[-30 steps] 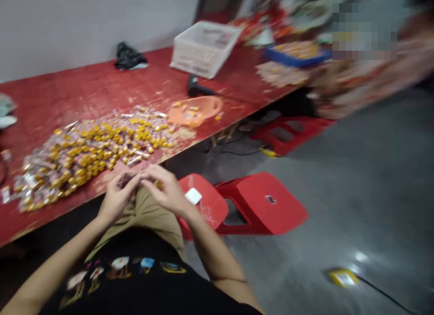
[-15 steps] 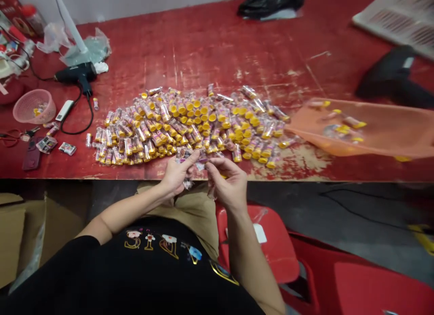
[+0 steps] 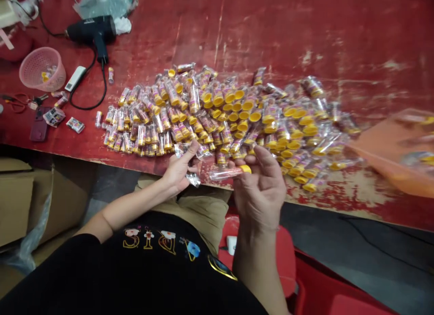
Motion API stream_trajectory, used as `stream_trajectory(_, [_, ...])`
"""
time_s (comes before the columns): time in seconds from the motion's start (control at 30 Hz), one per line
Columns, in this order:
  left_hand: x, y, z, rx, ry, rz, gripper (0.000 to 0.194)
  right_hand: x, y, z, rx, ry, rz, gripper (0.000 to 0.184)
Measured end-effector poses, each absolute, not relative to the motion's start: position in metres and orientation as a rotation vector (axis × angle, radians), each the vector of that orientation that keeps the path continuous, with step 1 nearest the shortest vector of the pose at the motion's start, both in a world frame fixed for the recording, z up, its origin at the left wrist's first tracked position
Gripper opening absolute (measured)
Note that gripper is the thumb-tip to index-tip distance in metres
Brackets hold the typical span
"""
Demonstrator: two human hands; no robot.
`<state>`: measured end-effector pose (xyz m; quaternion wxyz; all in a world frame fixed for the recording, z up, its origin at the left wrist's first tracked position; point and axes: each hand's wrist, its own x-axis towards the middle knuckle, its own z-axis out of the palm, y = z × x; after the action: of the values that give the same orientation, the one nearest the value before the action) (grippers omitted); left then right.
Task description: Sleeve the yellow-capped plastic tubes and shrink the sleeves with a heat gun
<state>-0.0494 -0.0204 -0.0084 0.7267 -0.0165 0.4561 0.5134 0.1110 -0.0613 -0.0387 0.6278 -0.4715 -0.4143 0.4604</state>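
My left hand [image 3: 176,172] is closed around some printed clear plastic sleeves [image 3: 194,179], whose crinkled ends stick out above the thumb and below the fingers. My right hand [image 3: 261,190] pinches a small clear tube [image 3: 225,173] by its yellow cap. The tube lies nearly level, its clear end pointing toward my left hand, with a pinkish content inside. Just beyond both hands spreads a big heap of wrapped tubes [image 3: 190,120] with yellow caps, many with the cap ends facing me.
An orange basin [image 3: 383,143] with more tubes stands at the right. To the left are a black heat gun [image 3: 96,32] with a cord, a pink basket [image 3: 56,82], scissors [image 3: 18,104] and a purple phone [image 3: 39,127]. A red stool [image 3: 286,256] sits below the table edge.
My right hand has moved right, away from the left, and now shows the yellow-capped tube clearly. My left hand keeps its sleeves. The view has shifted closer and tilted.
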Motion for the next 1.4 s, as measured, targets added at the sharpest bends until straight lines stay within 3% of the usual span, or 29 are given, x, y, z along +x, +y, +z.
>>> stream_trajectory(0.1, [-0.040,-0.031,-0.013,0.087,1.027,1.188,0.055,0.109,-0.072,-0.039,-1.138,-0.937,1.110,0.035])
stream_trajectory(0.17, [-0.034,-0.040,-0.016,0.196,1.060,1.204,0.055,0.106,-0.076,-0.044,-1.210,-0.963,1.187,0.036])
stream_trajectory(0.33, [-0.022,-0.056,-0.020,0.203,1.126,1.134,0.052,0.092,-0.080,-0.062,-1.357,-1.037,0.893,0.035])
stream_trajectory(0.4, [-0.021,-0.055,-0.020,0.120,1.130,1.104,0.049,0.092,-0.083,-0.069,-1.300,-0.939,0.973,0.040])
stream_trajectory(0.5, [-0.024,-0.052,-0.022,0.021,1.119,1.100,0.047,0.101,-0.090,-0.076,-1.141,-0.739,1.163,0.027])
stream_trajectory(0.57, [-0.027,-0.051,-0.024,-0.009,1.132,1.108,0.047,0.108,-0.096,-0.074,-1.104,-0.716,1.175,0.036])
stream_trajectory(0.63, [-0.030,-0.053,-0.026,-0.020,1.146,1.099,0.047,0.111,-0.103,-0.068,-1.130,-0.754,1.079,0.042])
stream_trajectory(0.83, [-0.029,-0.066,-0.026,0.009,1.087,1.069,0.047,0.097,-0.110,-0.057,-1.159,-0.898,0.733,0.038])
stream_trajectory(1.1, [-0.027,-0.075,-0.025,0.133,1.050,0.962,0.058,0.096,-0.118,-0.063,-1.270,-1.025,0.245,0.025])
stream_trajectory(1.23, [-0.027,-0.080,-0.025,0.250,1.083,1.005,0.067,0.101,-0.130,-0.060,-1.311,-1.212,0.356,0.024])
stream_trajectory(1.4, [-0.031,-0.084,-0.023,0.376,1.069,1.007,0.067,0.108,-0.142,-0.055,-1.247,-1.284,0.666,0.040])
